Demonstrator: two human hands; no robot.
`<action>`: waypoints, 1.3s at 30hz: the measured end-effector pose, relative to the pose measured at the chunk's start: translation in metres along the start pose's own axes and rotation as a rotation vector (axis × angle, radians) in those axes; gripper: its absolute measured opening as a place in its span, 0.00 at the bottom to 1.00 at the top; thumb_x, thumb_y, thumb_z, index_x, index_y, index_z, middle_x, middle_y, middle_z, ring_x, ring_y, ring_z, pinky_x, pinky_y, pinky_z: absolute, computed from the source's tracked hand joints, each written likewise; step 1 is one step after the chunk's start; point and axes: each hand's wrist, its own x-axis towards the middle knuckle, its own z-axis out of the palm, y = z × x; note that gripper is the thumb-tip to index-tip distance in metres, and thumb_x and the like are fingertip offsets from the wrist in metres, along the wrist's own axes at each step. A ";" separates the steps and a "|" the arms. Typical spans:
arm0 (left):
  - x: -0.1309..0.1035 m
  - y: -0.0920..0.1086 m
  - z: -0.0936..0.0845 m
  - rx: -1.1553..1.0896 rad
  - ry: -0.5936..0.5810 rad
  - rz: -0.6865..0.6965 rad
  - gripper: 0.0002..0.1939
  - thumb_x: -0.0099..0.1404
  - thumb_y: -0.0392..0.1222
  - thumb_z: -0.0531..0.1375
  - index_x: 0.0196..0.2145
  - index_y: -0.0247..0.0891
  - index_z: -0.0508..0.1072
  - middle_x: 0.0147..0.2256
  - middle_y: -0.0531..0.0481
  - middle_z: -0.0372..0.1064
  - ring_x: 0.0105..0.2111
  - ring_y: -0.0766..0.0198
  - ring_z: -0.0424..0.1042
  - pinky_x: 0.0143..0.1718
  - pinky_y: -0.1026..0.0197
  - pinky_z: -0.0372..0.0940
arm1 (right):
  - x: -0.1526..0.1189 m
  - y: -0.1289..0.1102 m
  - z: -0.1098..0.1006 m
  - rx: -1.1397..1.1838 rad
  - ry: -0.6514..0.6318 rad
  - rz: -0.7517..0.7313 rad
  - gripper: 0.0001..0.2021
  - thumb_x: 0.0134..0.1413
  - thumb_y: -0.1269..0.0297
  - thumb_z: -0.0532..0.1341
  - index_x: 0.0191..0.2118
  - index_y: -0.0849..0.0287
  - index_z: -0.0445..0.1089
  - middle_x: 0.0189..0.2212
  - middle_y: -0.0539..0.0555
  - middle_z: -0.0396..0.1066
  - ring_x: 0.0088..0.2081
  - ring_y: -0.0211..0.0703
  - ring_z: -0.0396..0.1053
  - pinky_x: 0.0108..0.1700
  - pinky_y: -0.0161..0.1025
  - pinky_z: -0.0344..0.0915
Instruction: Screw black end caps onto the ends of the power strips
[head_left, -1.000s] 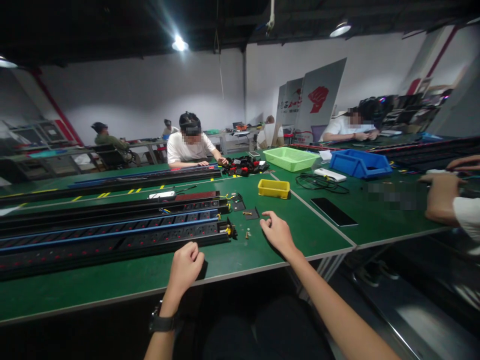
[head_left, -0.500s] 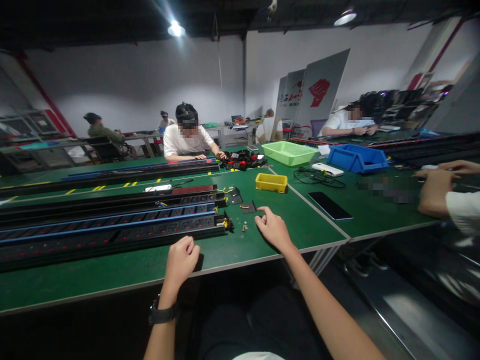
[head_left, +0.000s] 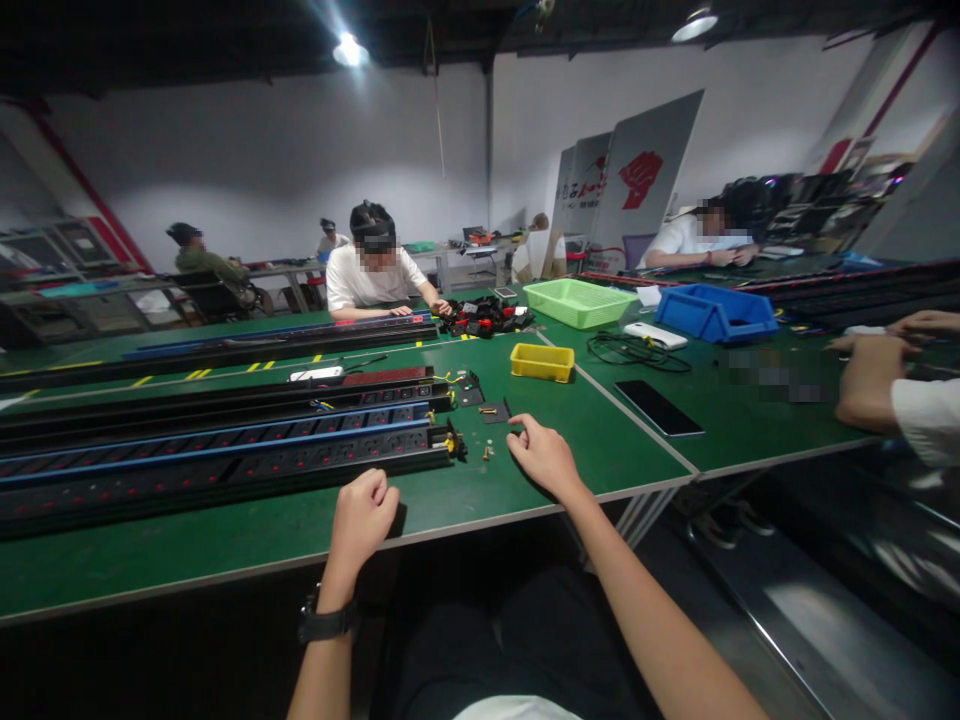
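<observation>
My left hand (head_left: 365, 515) rests as a loose fist at the table's front edge, with nothing visible in it. To its right, my right hand (head_left: 544, 457) lies on the green table (head_left: 607, 455), index finger stretched out and the other fingers curled below, holding nothing that shows. Just beyond that fingertip is a small dark plate (head_left: 496, 412) with brass screws on it. More brass screws (head_left: 486, 454) lie left of the same hand. Long black power strips (head_left: 330, 455) with rows of sockets extend to the left, their near ends beside the screws.
A yellow tray (head_left: 542, 363), a green basket (head_left: 581, 304) and a blue bin (head_left: 716, 312) stand farther back. A dark phone (head_left: 658, 408) lies at right, near a white device with a black cable (head_left: 637, 358). Across the table a person handles black and red parts (head_left: 487, 316); another person's forearm (head_left: 874, 385) is at far right.
</observation>
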 end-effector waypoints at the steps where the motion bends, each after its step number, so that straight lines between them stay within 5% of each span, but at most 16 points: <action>1: 0.000 0.000 0.000 -0.001 -0.001 0.000 0.15 0.57 0.37 0.51 0.21 0.41 0.45 0.19 0.58 0.47 0.21 0.68 0.49 0.27 0.61 0.45 | 0.000 0.000 0.000 -0.004 -0.002 0.001 0.12 0.62 0.63 0.58 0.50 0.53 0.72 0.27 0.47 0.74 0.30 0.41 0.70 0.31 0.35 0.52; 39: -0.002 0.001 0.001 0.028 -0.025 -0.033 0.15 0.58 0.35 0.52 0.21 0.41 0.46 0.20 0.57 0.48 0.22 0.67 0.51 0.28 0.61 0.44 | -0.001 -0.001 0.000 -0.056 -0.026 -0.018 0.11 0.63 0.63 0.57 0.47 0.54 0.74 0.28 0.48 0.75 0.31 0.42 0.71 0.32 0.36 0.51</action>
